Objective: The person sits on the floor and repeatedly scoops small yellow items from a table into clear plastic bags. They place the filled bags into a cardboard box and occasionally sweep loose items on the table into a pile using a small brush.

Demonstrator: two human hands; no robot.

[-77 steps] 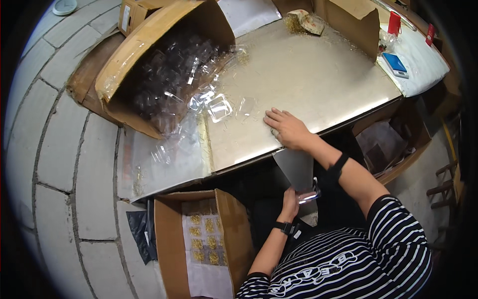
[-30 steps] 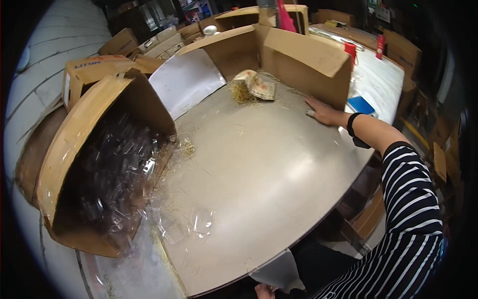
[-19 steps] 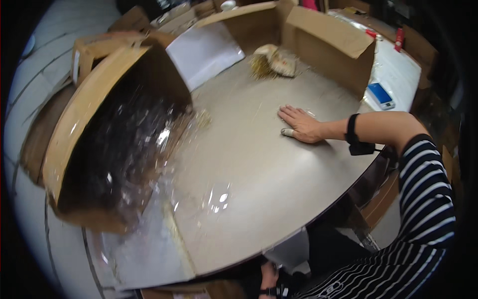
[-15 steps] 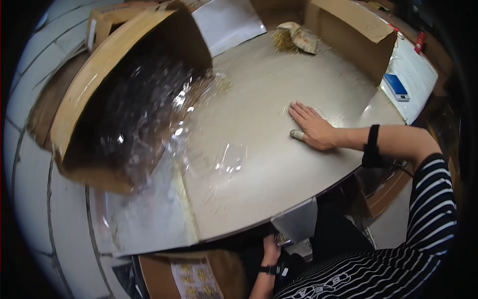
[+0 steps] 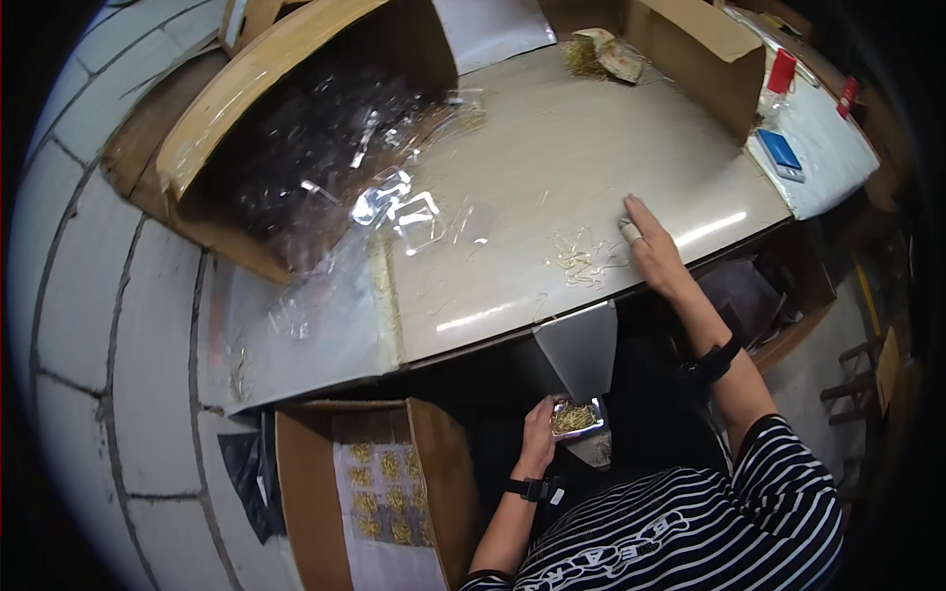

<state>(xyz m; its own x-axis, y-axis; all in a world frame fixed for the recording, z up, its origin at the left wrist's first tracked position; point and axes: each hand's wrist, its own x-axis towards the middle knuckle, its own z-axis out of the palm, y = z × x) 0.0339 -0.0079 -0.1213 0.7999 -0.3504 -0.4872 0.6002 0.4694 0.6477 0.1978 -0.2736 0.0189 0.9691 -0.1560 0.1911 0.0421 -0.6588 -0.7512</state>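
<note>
My left hand (image 5: 539,431) grips a small clear plastic box (image 5: 592,426) filled with gold-coloured hooks (image 5: 572,419). The box is just below a grey metal chute (image 5: 579,345) at the table's front edge. My right hand (image 5: 654,248) rests on its edge on the tabletop (image 5: 532,148), fingers stretched out, with a pale covering on the thumb. Left of that hand lies a loose scatter of thin gold hooks (image 5: 581,258), some close to the chute's top. Nothing shows in the right hand.
A large carton (image 5: 222,98) lies on its side at left, spilling clear plastic boxes (image 5: 379,202). A lower carton (image 5: 296,492) holds several filled boxes (image 5: 394,497). At the back are a bag of gold hooks (image 5: 621,61) and a cardboard flap (image 5: 705,74); a blue scale (image 5: 780,155) sits right.
My right hand has swept toward the table's front edge and turned from flat onto its edge. Gold hooks now lie gathered near the chute. The left hand's box has come into clearer view.
</note>
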